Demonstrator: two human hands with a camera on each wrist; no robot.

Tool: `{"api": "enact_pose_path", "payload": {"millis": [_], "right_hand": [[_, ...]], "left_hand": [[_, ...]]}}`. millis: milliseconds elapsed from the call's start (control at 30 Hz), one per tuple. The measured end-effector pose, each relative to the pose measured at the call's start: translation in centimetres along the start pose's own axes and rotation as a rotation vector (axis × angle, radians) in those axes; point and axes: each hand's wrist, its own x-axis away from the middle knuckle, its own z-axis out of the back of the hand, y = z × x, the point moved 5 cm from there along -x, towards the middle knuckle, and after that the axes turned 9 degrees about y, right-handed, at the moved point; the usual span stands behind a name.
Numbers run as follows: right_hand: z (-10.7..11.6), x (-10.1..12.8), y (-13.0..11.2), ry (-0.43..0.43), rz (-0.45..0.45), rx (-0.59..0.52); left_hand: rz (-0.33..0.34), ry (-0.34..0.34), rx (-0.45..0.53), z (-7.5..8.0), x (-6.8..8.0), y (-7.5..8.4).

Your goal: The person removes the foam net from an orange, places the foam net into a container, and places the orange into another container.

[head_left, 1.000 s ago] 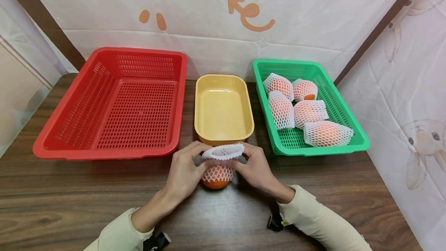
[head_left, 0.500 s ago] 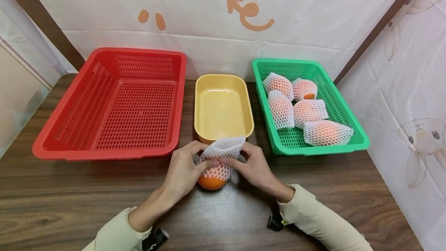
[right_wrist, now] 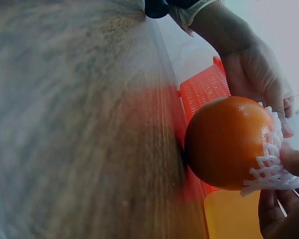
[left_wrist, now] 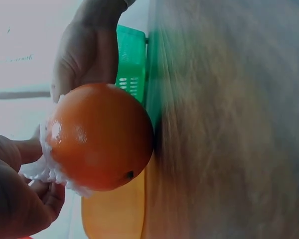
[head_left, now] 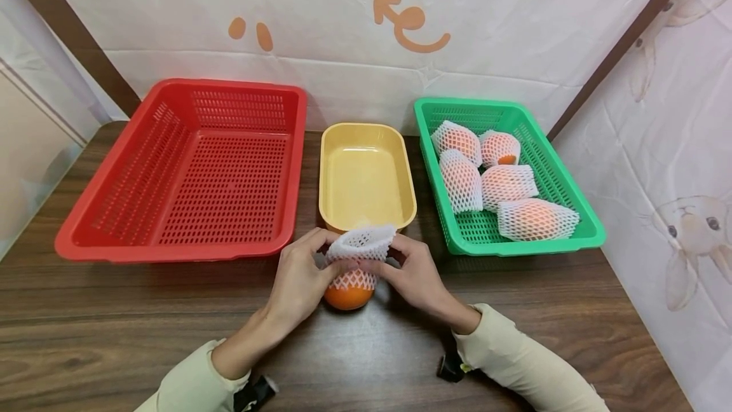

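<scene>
An orange (head_left: 347, 299) rests on the table in front of me, with a white foam net sleeve (head_left: 363, 245) around its upper part. The lower part of the fruit is bare, and the sleeve's open end stands up above it. My left hand (head_left: 300, 275) pinches the sleeve from the left, thumb in front. From the right, my right hand (head_left: 417, 275) pinches it the same way, the two thumbs nearly meeting. Both wrist views show the bare underside of the orange (left_wrist: 104, 137) and the net's scalloped edge. Fingers behind the sleeve are partly hidden in the head view.
A yellow tray (head_left: 325, 177) stands just behind my hands. To its left is a large red basket (head_left: 171, 252); to its right, a green basket (head_left: 572, 189) bears several net-wrapped fruits (head_left: 509, 184). A printed cloth (head_left: 503, 37) hangs behind the brown wooden table (head_left: 114, 323).
The sleeve's lower edge has moved up, so more of the orange's bottom shows. The fruit has shifted slightly left. Both hands keep their pinch on the net.
</scene>
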Motion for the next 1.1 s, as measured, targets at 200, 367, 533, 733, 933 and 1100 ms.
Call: {"api": "enact_pose_path", "payload": {"millis": [200, 367, 533, 733, 933, 1100], "right_hand": [[0.46, -0.07, -0.38, 0.078, 0.004, 0.076], [0.66, -0.09, -0.23, 0.1, -0.021, 0.073], [0.47, -0.12, 0.27, 0.042, -0.039, -0.012], [0.17, -0.09, 0.24, -0.005, -0.003, -0.022], [0.41, -0.1, -0.02, 0.036, -0.001, 0.034], [0.55, -0.17, -0.02, 0.051, -0.032, 0.06]], "left_hand": [[0.004, -0.017, 0.022, -0.18, 0.14, -0.09], [0.028, -0.076, -0.014, -0.46, 0.21, -0.07], [0.006, -0.051, -0.026, -0.33, 0.04, 0.03], [-0.041, -0.015, -0.001, -0.13, -0.11, 0.1], [-0.034, -0.02, 0.009, -0.2, -0.05, 0.06], [0.002, -0.041, 0.007, -0.33, 0.09, -0.06]]}}
